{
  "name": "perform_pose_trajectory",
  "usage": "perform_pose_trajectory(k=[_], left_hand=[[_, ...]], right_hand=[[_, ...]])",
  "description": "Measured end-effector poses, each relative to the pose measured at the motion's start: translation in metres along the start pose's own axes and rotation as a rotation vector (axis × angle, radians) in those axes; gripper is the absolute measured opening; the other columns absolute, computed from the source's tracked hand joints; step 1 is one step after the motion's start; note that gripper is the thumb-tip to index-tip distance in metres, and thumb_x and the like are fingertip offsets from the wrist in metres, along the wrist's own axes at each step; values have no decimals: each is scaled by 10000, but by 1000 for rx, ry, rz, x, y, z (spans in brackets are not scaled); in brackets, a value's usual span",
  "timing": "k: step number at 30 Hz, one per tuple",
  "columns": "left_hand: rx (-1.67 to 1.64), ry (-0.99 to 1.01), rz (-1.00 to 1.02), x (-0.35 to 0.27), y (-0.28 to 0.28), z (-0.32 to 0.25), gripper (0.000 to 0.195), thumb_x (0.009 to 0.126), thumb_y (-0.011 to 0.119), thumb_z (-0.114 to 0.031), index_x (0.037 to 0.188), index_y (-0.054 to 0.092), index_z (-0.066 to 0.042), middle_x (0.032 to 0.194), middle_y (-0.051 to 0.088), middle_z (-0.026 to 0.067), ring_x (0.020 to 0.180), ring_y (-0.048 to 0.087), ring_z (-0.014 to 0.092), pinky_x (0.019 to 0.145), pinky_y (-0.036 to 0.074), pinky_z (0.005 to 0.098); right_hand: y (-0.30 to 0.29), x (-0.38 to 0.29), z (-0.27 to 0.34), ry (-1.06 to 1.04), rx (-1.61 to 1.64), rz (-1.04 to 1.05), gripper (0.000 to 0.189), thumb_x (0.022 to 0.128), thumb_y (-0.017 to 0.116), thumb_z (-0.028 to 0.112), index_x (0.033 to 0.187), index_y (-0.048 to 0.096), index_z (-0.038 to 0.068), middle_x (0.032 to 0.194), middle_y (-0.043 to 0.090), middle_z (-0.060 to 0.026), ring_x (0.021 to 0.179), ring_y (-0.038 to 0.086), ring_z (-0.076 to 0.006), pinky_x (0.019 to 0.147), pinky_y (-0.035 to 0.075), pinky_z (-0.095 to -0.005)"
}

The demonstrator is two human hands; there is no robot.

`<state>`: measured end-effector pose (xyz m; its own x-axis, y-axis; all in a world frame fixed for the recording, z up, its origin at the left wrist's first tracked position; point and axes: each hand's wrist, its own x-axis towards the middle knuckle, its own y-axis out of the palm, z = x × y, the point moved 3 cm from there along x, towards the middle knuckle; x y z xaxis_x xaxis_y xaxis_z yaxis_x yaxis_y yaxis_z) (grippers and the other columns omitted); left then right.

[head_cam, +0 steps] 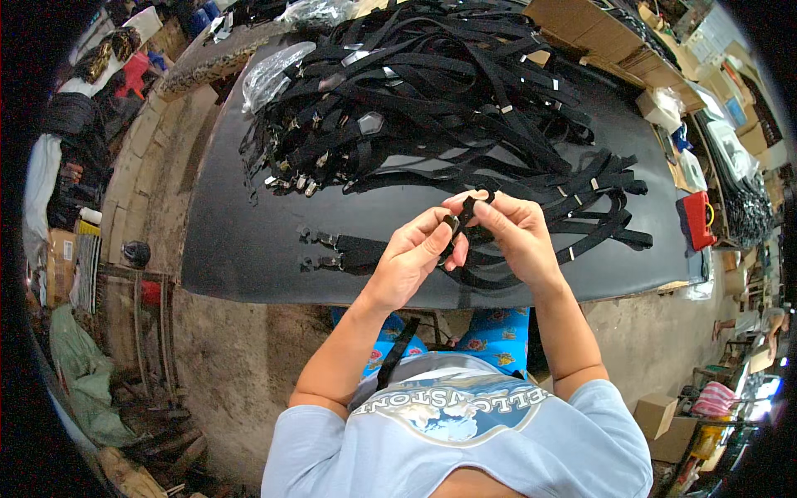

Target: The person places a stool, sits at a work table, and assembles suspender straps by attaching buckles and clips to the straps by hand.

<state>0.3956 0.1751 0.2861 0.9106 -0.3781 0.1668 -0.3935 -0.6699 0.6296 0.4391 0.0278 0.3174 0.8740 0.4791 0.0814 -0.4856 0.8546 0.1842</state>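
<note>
My left hand [416, 250] and my right hand [512, 229] meet above the near middle of a black-topped table [249, 255]. Between them they pinch a black elastic strap [467, 211]; a small dark fitting on it sits at my left fingertips, its details too small to tell. One end of the strap hangs down toward my lap. Under my hands lie black suspenders [364, 254] with metal clips [327, 263] pointing left. Behind them rises a large tangled heap of black suspenders [429, 93], with clips, metal slides and a pale five-sided patch [371, 123] showing.
Clear plastic bags [274, 75] lie at the heap's left. A red object [697, 219] stands at the table's right edge, beside a shelf with packed goods. A cardboard box [598, 46] borders the back right. Another person sits far right [756, 320].
</note>
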Motion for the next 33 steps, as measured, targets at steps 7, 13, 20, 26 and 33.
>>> perform_pose_trajectory(k=[7, 13, 20, 26, 33], left_hand=[[405, 33, -99, -1, 5, -4, 370, 1000, 479, -273, 1232, 473, 15, 862, 553, 17, 771, 500, 77, 702, 421, 229], [399, -6, -71, 3, 5, -6, 299, 991, 506, -251, 1154, 518, -1, 821, 542, 3, 744, 496, 64, 670, 425, 222], [364, 6, -121, 3, -1, -2, 209, 981, 525, -214, 1035, 538, -13, 784, 535, -6, 701, 488, 52, 626, 417, 210], [464, 46, -196, 1, 4, -2, 166, 943, 576, -169, 974, 574, -6, 748, 540, -12, 666, 490, 48, 585, 413, 208], [723, 147, -264, -2, 11, 2, 130, 909, 611, -120, 965, 605, -2, 767, 589, 18, 698, 535, 66, 620, 446, 229]], right_hand=[[-3, 6, 8, -197, -325, -174, 226, 921, 603, 206, 924, 736, 24, 790, 535, 1, 787, 451, -103, 751, 367, -246], [4, -6, 18, -268, -385, -260, 203, 920, 602, 175, 927, 732, 19, 798, 556, -11, 802, 478, -108, 728, 386, -239], [5, -9, 17, -265, -349, -202, 180, 911, 610, 137, 914, 729, 3, 812, 591, -32, 796, 505, -112, 702, 401, -243], [4, -13, 14, -262, -315, -201, 163, 905, 615, 113, 934, 723, -5, 829, 600, -38, 796, 517, -106, 696, 410, -236], [-4, -21, 13, -182, -259, -157, 142, 844, 647, -15, 974, 702, -16, 868, 641, -51, 841, 599, -120, 745, 473, -238]])
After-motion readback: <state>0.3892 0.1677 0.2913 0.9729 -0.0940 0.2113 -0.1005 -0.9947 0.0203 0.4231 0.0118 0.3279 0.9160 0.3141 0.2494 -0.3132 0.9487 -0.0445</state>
